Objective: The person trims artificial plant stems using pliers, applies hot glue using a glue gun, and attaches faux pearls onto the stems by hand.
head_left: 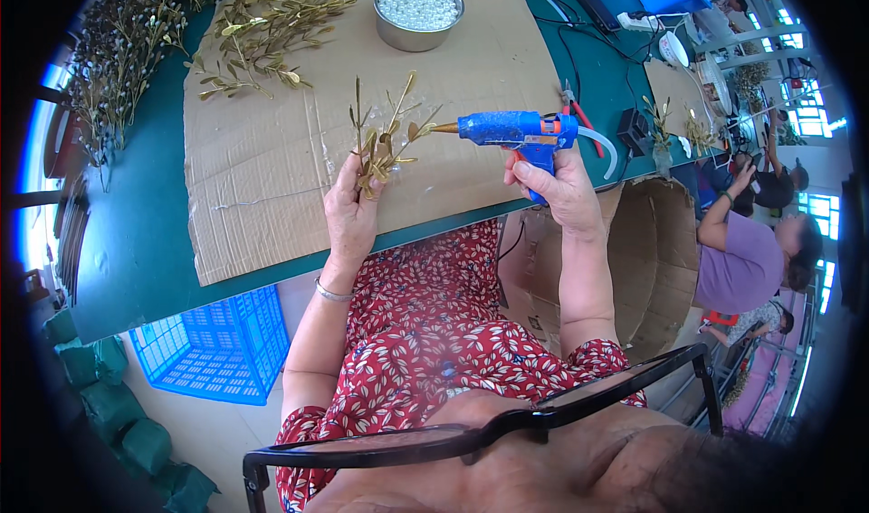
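My left hand (351,207) is closed round the stem of a gold artificial leaf sprig (387,142), holding it upright over the cardboard sheet (258,228). In my right hand (563,185) is a blue hot glue gun (507,129), gripped by its handle. Its brass-coloured nozzle points left and reaches the sprig's right-hand leaves; whether it touches them I cannot tell. A clear glue stick (600,147) curves out of the gun's back. Beyond my hands stands a metal bowl (419,38) full of white pearl beads (418,4). More gold sprigs (262,38) lie at the far left of the cardboard.
Beaded branches (122,61) are heaped on the green table (136,242) at far left. Red-handled pliers (581,115) lie right of the gun, near cables and a black box (635,131). Below are a blue crate (217,346) and a large carton (638,260). Co-workers sit at right.
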Motion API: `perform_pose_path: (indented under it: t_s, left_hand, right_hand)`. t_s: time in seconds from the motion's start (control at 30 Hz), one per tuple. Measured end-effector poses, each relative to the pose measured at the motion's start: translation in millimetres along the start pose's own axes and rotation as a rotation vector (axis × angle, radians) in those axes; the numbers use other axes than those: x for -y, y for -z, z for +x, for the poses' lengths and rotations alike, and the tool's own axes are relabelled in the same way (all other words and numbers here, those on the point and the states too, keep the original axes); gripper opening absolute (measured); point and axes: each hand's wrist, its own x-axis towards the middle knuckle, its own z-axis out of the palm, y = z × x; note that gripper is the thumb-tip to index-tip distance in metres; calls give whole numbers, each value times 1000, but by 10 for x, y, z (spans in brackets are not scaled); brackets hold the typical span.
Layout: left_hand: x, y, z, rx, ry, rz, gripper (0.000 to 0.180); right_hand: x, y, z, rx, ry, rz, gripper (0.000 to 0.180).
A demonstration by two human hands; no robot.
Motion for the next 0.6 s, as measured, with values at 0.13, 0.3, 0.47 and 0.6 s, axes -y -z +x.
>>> perform_pose_path:
  t_s: [0.13,0.3,0.47,0.6]
  left_hand:
    - [-3,8,-1,2,31,-2,41]
    - [-28,4,17,3,43,-15,40]
    - [4,8,14,-5,31,7,40]
    - [-22,6,18,4,25,-2,38]
  right_hand:
    - [-53,51,7,28,-20,-24,24]
    - [-34,34,-2,32,-16,-31,25]
    - [-26,25,22,33,-8,-9,25]
    - [-23,30,21,27,-32,-11,25]
